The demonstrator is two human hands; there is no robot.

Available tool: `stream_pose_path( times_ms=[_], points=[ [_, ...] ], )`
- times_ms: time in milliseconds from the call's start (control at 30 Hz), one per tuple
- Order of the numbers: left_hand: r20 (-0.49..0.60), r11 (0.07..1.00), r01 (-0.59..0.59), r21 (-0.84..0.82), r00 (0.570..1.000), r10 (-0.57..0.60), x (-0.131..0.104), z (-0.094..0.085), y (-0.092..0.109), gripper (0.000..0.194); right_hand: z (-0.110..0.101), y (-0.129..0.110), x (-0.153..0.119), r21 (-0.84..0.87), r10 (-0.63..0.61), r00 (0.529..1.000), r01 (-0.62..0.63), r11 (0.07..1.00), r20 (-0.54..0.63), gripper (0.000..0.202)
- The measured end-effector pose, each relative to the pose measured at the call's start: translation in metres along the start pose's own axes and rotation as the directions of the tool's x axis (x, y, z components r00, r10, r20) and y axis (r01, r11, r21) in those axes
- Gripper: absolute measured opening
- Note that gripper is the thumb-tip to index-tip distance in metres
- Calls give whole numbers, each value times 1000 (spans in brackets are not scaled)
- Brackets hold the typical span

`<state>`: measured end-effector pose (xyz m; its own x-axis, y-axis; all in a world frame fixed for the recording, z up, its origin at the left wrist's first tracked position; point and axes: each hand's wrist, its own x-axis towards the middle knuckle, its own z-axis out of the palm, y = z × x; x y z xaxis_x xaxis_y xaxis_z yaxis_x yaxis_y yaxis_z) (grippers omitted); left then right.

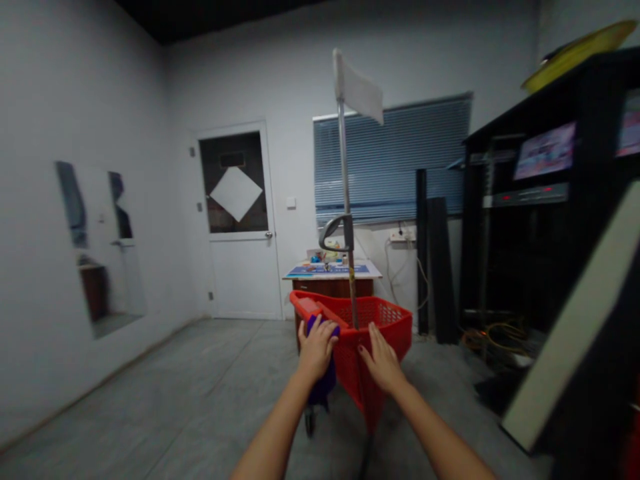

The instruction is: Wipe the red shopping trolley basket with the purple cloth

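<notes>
A red plastic shopping cart (397, 337) stands in front of me, its basket perforated. My left hand (316, 350) is closed on a purple cloth (325, 388) and presses it against the cart's rim, near the red handle bar (307, 305). Part of the cloth hangs down below the hand. My right hand (383, 363) has its fingers stretched out over the near edge of the basket and holds nothing. Out of the cart rises a metal pole (345, 163) with a white flag-like panel (363, 93) at the top and a grey loop (336, 233) midway.
Behind the cart, a small desk (295, 273) carries a printed sheet and small items. A white door (243, 277) and a mirror (100, 253) are to the left. On the right stand a black rack (525, 260) with screens, a leaning pale board (575, 320) and loose cables (500, 333).
</notes>
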<state>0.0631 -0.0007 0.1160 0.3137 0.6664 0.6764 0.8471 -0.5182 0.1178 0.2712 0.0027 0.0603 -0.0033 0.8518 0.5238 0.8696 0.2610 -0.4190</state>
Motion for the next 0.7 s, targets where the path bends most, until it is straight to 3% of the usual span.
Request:
stream_pose_path(
  times_ms=[167, 400, 600, 700],
  points=[
    [-12, 1000, 24, -6, 1000, -24, -3, -1, -10, 33, 6, -6, 18, 16, 6, 989, -8, 1000, 151, 67],
    [-111, 987, 130, 89, 987, -120, -9, 3, 2, 33, 15, -25, 13, 18, 7, 991, -10, 1000, 137, 69],
    [-59, 992, 18, 125, 998, -11, -10, -2, 7, 35, 5, -31, 13, -35, -10, 985, 16, 999, 174, 64],
    [-100, 983, 137, 124, 987, -125, -11, -3, 0, 37, 5, -36, 12, -50, -19, 987, 27, 998, 160, 64]
  ],
)
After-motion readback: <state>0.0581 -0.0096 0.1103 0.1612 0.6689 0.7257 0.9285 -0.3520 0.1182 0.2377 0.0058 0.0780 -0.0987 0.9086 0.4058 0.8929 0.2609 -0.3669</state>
